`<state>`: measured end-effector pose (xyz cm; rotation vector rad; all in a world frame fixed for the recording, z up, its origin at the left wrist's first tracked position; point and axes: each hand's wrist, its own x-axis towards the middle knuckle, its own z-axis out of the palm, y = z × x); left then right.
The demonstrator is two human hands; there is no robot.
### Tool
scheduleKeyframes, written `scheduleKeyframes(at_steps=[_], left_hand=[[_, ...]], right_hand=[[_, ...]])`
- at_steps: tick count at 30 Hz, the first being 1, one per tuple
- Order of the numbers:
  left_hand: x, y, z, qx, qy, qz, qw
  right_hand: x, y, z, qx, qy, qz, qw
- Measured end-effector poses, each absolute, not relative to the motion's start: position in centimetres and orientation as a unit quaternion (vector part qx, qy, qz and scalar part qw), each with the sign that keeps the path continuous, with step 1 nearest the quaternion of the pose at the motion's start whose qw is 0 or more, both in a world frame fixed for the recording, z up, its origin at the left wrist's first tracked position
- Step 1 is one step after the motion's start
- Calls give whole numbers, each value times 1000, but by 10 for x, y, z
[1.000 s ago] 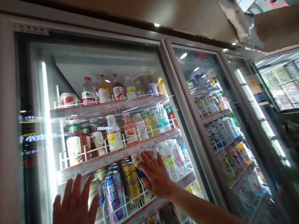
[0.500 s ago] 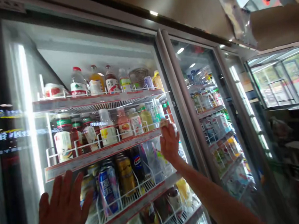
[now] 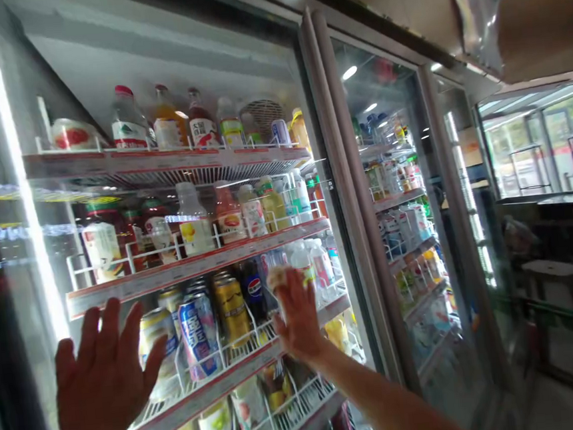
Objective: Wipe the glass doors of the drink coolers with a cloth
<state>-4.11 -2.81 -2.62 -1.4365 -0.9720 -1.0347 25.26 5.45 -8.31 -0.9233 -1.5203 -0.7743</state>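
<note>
The glass door (image 3: 273, 62) of a lit drinks fridge is in front of me. My left hand (image 3: 100, 378) is open at the lower left, fingers spread, its palm towards the glass; whether it touches cannot be made out. Near the middle, my right hand (image 3: 298, 318) presses a small beige cloth (image 3: 276, 278) to the pane under its fingertips. The cloth is blurred and partly covered. Behind the glass, beside the right hand, stand a dark Pepsi bottle (image 3: 253, 288) and gold cans (image 3: 232, 307). A blue and white can (image 3: 197, 336) is closer to my left hand.
Bottles line the upper shelf (image 3: 171, 159) and the second shelf (image 3: 205, 259) behind the glass. A thick door frame (image 3: 349, 189) divides this door from another fridge door (image 3: 380, 86) on the right. Farther right are a stool (image 3: 555, 268) and a counter.
My right hand has moved down and left across the glass with the cloth, from the second shelf's level to the can shelf. My left hand stays spread. The view has shifted slightly.
</note>
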Motion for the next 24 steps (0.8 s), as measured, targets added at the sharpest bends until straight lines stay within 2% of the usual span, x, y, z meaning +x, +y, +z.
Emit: scheduleKeyframes(at_steps=[2, 6, 8, 11, 13, 18, 20, 22, 24], left_hand=[[-42, -27, -27, -604, -408, -434, 530], [-46, -23, -25, -594, -401, -433, 547], [-45, -23, -25, -590, -393, -437, 553], [-36, -27, -37, -596, -392, -444, 542], [-28, -28, -57, -627, -379, -429, 528], [-18, -24, -104, -645, -389, -415, 510], [-19, -22, -108, -637, -394, -407, 522], [-21, -22, -106, -636, -386, -401, 534], [-21, -22, -103, -637, -378, -401, 539]], right_hand=[[254, 53, -95, -352, -697, -348, 518], [257, 56, -98, -487, -518, -277, 646], [242, 51, -100, -474, -516, -264, 663], [221, 41, -107, -356, -677, -309, 566], [229, 41, -108, -346, -703, -323, 531], [257, 51, -115, -500, -503, -274, 650], [247, 44, -131, -455, -584, -290, 607], [240, 36, -148, -380, -695, -314, 523], [248, 35, -154, -374, -718, -320, 492]])
